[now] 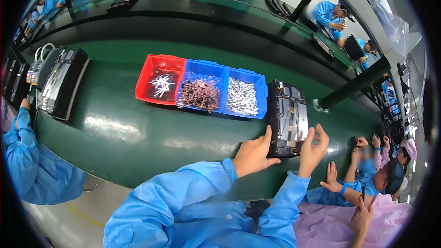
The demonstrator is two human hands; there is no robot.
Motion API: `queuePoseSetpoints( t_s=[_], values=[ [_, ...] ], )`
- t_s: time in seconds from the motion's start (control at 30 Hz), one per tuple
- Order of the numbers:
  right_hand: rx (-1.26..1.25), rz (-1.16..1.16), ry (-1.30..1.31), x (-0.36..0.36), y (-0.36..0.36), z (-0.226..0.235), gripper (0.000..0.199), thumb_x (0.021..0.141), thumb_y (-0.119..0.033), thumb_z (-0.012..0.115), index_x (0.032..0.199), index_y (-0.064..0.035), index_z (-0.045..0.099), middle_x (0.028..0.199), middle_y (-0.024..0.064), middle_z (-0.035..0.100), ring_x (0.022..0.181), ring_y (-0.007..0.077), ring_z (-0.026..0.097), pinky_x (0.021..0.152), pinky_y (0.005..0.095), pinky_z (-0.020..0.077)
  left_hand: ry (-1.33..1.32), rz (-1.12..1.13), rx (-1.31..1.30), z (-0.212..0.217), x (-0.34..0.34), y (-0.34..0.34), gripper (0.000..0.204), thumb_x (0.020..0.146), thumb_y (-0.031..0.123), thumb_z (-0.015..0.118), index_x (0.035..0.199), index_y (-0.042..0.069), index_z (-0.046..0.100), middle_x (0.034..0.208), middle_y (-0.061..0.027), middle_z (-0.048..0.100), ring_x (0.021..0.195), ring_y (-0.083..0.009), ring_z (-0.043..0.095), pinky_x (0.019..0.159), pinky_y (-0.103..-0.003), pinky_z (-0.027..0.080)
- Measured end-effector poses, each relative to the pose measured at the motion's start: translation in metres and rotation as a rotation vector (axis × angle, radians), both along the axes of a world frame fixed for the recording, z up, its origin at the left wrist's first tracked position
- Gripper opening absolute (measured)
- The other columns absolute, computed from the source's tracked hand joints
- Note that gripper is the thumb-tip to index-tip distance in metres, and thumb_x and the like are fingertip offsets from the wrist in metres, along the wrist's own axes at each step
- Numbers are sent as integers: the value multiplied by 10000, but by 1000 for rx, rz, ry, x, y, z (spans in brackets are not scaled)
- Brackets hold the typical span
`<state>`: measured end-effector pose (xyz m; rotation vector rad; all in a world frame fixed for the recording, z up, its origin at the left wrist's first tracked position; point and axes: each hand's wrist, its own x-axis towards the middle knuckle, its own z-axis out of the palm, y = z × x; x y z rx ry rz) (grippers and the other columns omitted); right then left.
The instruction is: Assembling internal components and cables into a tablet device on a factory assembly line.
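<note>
A black rectangular device (288, 118) with its inner metal plates and strips exposed lies on the green bench in front of me. My left hand (255, 155) rests at its near left corner, index finger and thumb stretched apart, the fingertip against the left side. Over the near right corner is my right hand (314, 150), raised with its fingers bent toward the thumb as in a pinch. Whatever it may hold is too small to make out. Left of the device stands a blue bin (262, 93) of small silvery-white parts.
Another blue bin (200, 64) holds brownish-pink parts; a red bin (146, 93) holds white sticks. A second opened device (69, 85) lies far left beside a person's sleeve (27, 156). People sit close on the right. A dark green post (353, 85) rises behind my device.
</note>
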<state>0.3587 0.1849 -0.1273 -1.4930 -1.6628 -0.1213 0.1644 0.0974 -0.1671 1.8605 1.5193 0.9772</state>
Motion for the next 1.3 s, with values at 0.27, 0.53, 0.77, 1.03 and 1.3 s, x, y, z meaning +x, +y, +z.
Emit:
queuePoseSetpoints(
  t_s=[0.27,0.53,0.77,1.03,1.3],
  values=[
    [-162,929,-46,-124,-31,18,268,902,-36,767,1158,9,701,1112,108,674,736,151,673,631,274,540,179,207,584,1,-115,-40,453,840,106,783,1280,123,679,1035,-92,673,800,-259,702,635,-376,590],
    [-121,846,-116,-173,-35,-25,239,931,-200,748,1048,-16,649,999,125,611,818,343,677,674,431,562,-179,624,283,3,-187,-69,599,979,-4,609,1550,-6,428,1480,-207,458,792,-149,696,561,-234,545],
    [6,818,-66,-188,-32,-37,177,938,-226,747,955,-60,687,966,69,613,668,288,694,548,405,568,-252,646,187,-6,-204,-63,404,1110,146,463,1478,-3,544,1262,-114,535,776,-107,614,557,-235,490],
    [41,844,11,-188,-21,-36,138,908,-185,774,948,-63,722,960,37,635,658,253,693,553,376,578,-235,644,247,-12,-202,-49,413,1118,164,453,1487,-1,534,1258,-103,541,850,-106,630,608,-234,513],
    [83,807,5,-183,-24,-37,145,896,-173,785,959,-58,723,955,36,638,685,247,698,565,365,582,-290,597,238,-19,-201,-50,441,1124,171,439,1530,3,478,1311,-117,507,842,-109,621,628,-235,494]
  ],
)
